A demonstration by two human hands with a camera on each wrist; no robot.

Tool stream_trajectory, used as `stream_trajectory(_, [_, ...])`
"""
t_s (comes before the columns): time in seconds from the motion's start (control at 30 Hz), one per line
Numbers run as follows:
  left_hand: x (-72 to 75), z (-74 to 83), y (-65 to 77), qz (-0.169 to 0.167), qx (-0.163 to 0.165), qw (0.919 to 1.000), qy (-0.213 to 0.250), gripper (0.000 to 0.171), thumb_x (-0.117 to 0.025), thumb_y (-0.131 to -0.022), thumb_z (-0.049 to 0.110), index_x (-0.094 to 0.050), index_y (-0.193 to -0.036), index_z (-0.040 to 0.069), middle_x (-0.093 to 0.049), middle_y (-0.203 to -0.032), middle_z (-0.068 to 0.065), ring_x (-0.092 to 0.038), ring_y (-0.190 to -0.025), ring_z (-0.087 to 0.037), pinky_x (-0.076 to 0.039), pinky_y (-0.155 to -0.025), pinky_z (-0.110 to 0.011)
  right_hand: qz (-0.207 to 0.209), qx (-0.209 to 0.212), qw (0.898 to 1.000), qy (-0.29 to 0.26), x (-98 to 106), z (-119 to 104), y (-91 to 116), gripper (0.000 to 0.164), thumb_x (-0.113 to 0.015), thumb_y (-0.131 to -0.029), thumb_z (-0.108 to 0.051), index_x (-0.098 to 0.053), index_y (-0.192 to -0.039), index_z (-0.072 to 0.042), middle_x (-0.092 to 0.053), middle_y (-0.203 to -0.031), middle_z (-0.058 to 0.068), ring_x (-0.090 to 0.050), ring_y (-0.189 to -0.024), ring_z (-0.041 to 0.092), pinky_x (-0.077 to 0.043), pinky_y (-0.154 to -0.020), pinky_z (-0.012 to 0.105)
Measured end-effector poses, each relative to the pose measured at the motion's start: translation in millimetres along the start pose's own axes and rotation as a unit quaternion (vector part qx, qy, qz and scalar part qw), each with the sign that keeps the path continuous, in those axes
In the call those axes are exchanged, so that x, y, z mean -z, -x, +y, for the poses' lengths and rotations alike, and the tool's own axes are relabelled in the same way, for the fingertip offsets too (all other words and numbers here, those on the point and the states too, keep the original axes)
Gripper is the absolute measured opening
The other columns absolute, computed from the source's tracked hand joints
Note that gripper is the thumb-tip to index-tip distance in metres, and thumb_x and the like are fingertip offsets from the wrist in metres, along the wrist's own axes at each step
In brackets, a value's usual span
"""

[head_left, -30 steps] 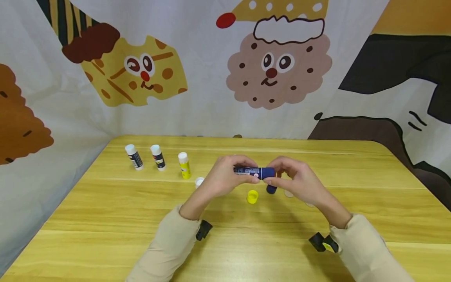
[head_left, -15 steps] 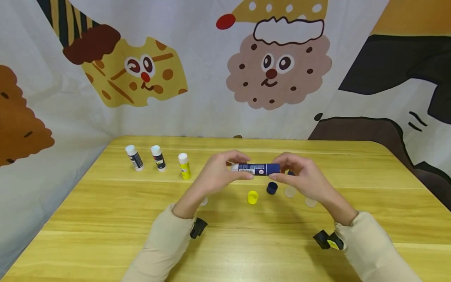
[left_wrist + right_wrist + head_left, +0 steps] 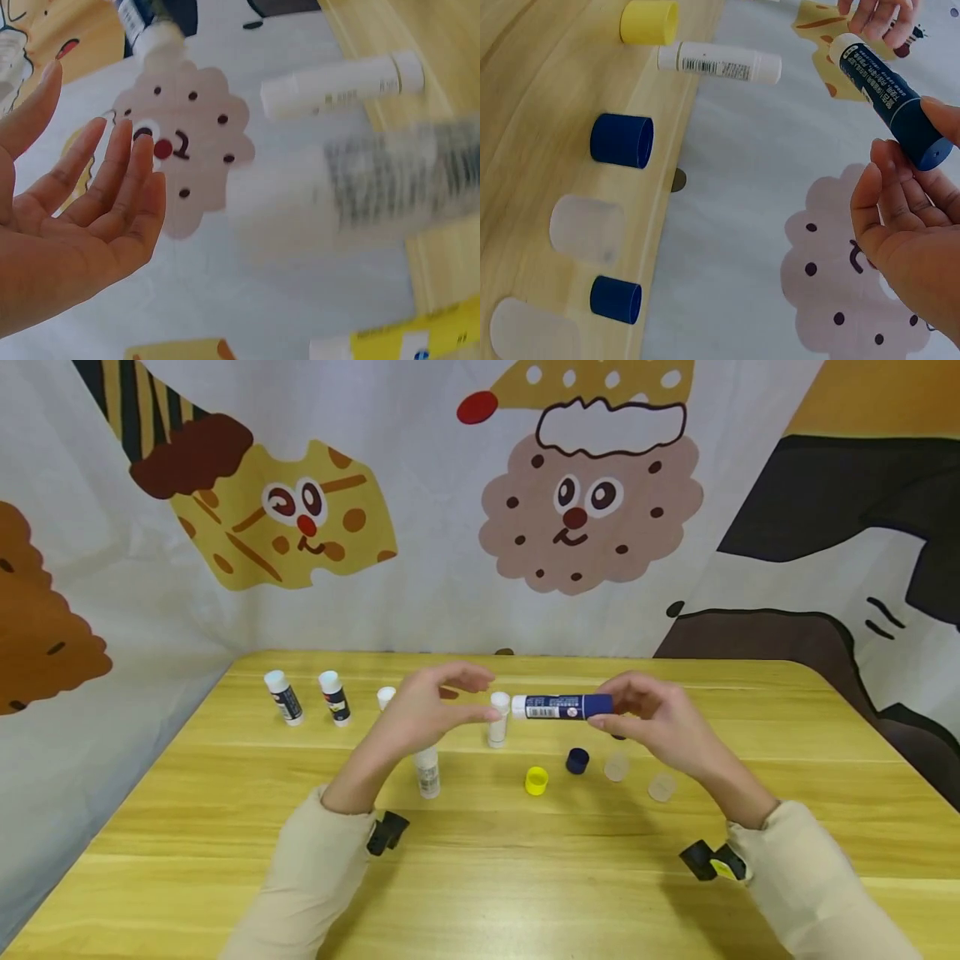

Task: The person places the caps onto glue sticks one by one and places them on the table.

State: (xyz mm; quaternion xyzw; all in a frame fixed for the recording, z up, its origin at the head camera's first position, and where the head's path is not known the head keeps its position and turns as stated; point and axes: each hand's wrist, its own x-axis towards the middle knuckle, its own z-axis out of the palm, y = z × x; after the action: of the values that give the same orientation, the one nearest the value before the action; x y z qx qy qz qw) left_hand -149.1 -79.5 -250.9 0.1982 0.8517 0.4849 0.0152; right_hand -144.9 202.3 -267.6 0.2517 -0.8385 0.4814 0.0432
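My right hand (image 3: 660, 722) pinches a navy glue stick (image 3: 555, 707) by its blue-capped end, holding it level above the table. Its white end points left. My left hand (image 3: 416, 706) is off the stick, fingers loosely bent and apart from the thumb, holding nothing. Just beyond the left fingertips stands a white glue stick (image 3: 498, 731); another with a printed label (image 3: 428, 775) is upright below the left hand. A yellow glue stick (image 3: 420, 334) shows in the left wrist view; in the head view the left hand mostly hides it.
Two dark-labelled glue sticks (image 3: 285, 700) stand at the back left. Loose caps lie on the table: a yellow cap (image 3: 536, 781), a blue cap (image 3: 577, 762), two translucent caps (image 3: 617, 767), and another blue cap (image 3: 616, 299) behind the right hand. A cartoon-printed cloth (image 3: 435, 610) hangs behind.
My left hand has let go of the glue stick's white end and drawn away left. The right hand has carried the stick slightly up and right.
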Motion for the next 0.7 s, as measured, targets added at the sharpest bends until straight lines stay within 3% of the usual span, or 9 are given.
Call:
stream_trajectory(0.3, [26.5, -5.4, 8.6, 0.018, 0.016, 0.9997, -0.006, 0.042, -0.073, -0.079, 0.026, -0.06, -0.116, 0.011, -0.06, -0.112, -0.004, -0.053, -0.106, -0.018, -0.04, -0.092, -0.036, 0.008, -0.059, 0.998, 0.03, 10.8, 6.0, -4.2, 0.025, -0.069, -0.082, -0.015, -0.059, -0.101, -0.002, -0.063, -0.089, 0.011, -0.061, -0.073, 0.021, -0.048, -0.065, 0.027])
stream_trajectory(0.43, [34.5, -9.9, 12.6, 0.025, 0.031, 0.999, -0.018, 0.042, -0.071, -0.081, 0.028, -0.059, -0.118, 0.013, -0.06, -0.113, -0.003, -0.052, -0.106, -0.018, -0.04, -0.091, -0.036, 0.011, -0.074, 0.996, 0.038, 14.1, 7.1, -6.4, 0.027, -0.069, -0.083, -0.016, -0.059, -0.102, 0.0, -0.062, -0.089, 0.012, -0.061, -0.074, 0.019, -0.048, -0.066, 0.026])
stream_trajectory(0.7, [46.0, -22.7, 17.5, 0.048, 0.031, 0.9978, -0.034, 0.042, -0.07, -0.081, 0.025, -0.059, -0.118, 0.008, -0.06, -0.115, -0.007, -0.052, -0.107, -0.022, -0.041, -0.091, -0.038, 0.012, -0.106, 0.993, 0.048, 18.0, 11.5, -10.4, 0.028, -0.068, -0.084, -0.02, -0.059, -0.102, 0.0, -0.06, -0.089, 0.013, -0.059, -0.072, 0.016, -0.046, -0.066, 0.026])
